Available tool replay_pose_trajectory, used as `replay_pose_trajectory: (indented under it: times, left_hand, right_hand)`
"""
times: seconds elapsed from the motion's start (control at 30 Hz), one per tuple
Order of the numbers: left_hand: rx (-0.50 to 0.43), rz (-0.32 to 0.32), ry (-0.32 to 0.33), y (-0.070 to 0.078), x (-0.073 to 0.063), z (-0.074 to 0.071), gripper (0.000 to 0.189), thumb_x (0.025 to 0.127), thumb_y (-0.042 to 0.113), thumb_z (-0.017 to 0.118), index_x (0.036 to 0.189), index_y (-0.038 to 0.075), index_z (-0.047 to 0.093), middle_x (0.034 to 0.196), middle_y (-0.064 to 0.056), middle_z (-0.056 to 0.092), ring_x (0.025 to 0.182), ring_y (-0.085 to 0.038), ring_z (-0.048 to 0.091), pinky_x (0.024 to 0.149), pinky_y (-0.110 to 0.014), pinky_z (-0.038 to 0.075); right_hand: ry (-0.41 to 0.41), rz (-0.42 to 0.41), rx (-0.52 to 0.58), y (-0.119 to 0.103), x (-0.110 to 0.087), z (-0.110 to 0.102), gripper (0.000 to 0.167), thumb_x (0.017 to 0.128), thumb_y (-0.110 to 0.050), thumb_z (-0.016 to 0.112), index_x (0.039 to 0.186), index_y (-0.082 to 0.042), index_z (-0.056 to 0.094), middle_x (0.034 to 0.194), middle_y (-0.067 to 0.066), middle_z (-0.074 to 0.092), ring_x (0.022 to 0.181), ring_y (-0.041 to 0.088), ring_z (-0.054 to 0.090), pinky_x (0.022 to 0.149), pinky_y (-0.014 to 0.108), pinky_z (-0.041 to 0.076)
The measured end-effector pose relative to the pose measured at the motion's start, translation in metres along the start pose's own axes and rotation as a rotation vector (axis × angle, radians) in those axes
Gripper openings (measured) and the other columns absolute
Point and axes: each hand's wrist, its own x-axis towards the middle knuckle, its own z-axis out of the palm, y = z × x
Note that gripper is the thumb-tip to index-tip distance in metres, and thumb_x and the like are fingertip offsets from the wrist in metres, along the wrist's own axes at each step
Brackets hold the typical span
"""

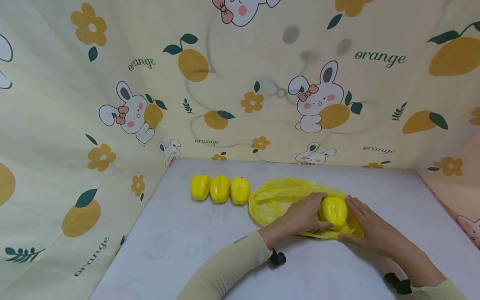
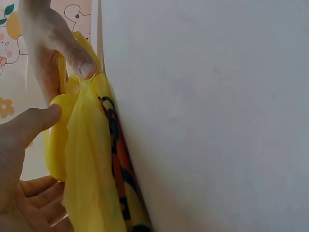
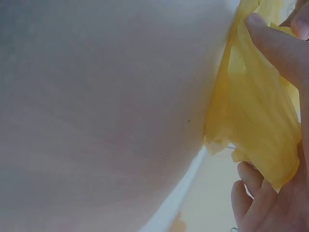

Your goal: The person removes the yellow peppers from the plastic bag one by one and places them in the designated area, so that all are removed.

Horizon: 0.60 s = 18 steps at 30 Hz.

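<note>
My left hand [image 1: 305, 213] grips a yellow bell pepper [image 1: 335, 211] from its left side, thumb below and fingers above. The pepper is at the right end of a thin yellow plastic bag [image 1: 268, 208], which lies crumpled on the table. Opposite, my right hand [image 1: 375, 231] holds the bag's right end between thumb and spread fingers. Dark and orange print shows on the bag's underside in the left wrist view, beside the pepper [image 2: 57, 145]. The right wrist view has the right thumb [image 3: 275, 46] against the bag [image 3: 251, 106], with fingers behind it.
Three more yellow bell peppers [image 1: 219, 189] stand in a row left of the bag, the rightmost close to its edge. The white table [image 1: 180, 250] meets a printed cloth backdrop [image 1: 232, 91] at the back and sides.
</note>
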Motion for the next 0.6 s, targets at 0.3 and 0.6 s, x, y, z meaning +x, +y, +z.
replay_pose_trajectory:
  times: [0.3, 0.6]
  left_hand:
    - [-0.073, 0.016, 0.011, -0.008, -0.003, -0.003, 0.091, 0.093, 0.066, 0.075, 0.163, 0.022, 0.039, 0.158, 0.010, 0.048, 0.132, -0.002, 0.056, 0.107, -0.021, 0.051]
    - [-0.139, 0.009, 0.033, -0.020, -0.012, -0.019, 0.092, 0.094, 0.066, 0.074, 0.165, 0.020, 0.038, 0.160, 0.008, 0.047, 0.138, -0.004, 0.053, 0.112, -0.025, 0.050]
  right_hand:
    - [-0.015, 0.008, -0.017, 0.002, 0.000, 0.000, 0.125, 0.087, -0.070, 0.077, 0.170, 0.000, 0.016, 0.173, 0.029, 0.020, 0.153, 0.056, 0.027, 0.114, 0.078, 0.033]
    - [-0.002, 0.000, -0.014, 0.002, -0.001, 0.002, 0.127, 0.086, -0.072, 0.077, 0.171, -0.002, 0.014, 0.173, 0.030, 0.021, 0.153, 0.056, 0.028, 0.116, 0.077, 0.032]
